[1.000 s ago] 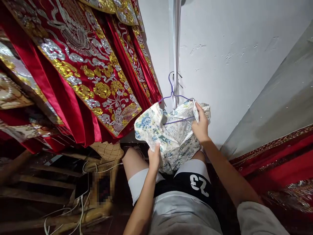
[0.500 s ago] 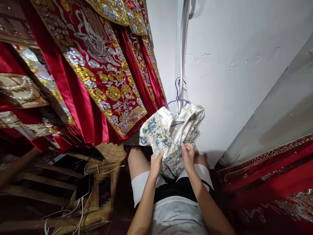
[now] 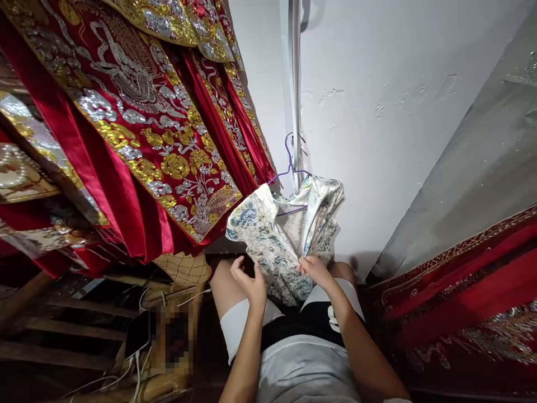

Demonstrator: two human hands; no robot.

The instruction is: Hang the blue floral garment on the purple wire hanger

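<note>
A white blouse [image 3: 264, 238] with a blue and green floral print hangs on a purple wire hanger [image 3: 290, 159], its front neckline parted in a deep V. At the bottom of that V, my right hand [image 3: 314, 268] pinches the blouse's front edge between thumb and fingers. My left hand [image 3: 250, 280] is off the cloth, just left of the blouse, with fingers apart and nothing in them. The hanger's hook is caught at a pale vertical strip [image 3: 293, 84] on the wall.
Red garments [image 3: 168, 151] with gold and silver sequin embroidery hang at the left. Below them, a phone [image 3: 138, 334] with a white cable lies on a wooden slatted seat [image 3: 75, 330]. A white wall [image 3: 369, 151] stands ahead; more red embroidered fabric [image 3: 474, 302] lies at the right.
My left hand has let go of the blouse and moved a little left, its fingers opening. My right hand has shifted left and down along the blouse front, and the neckline gapes wider.
</note>
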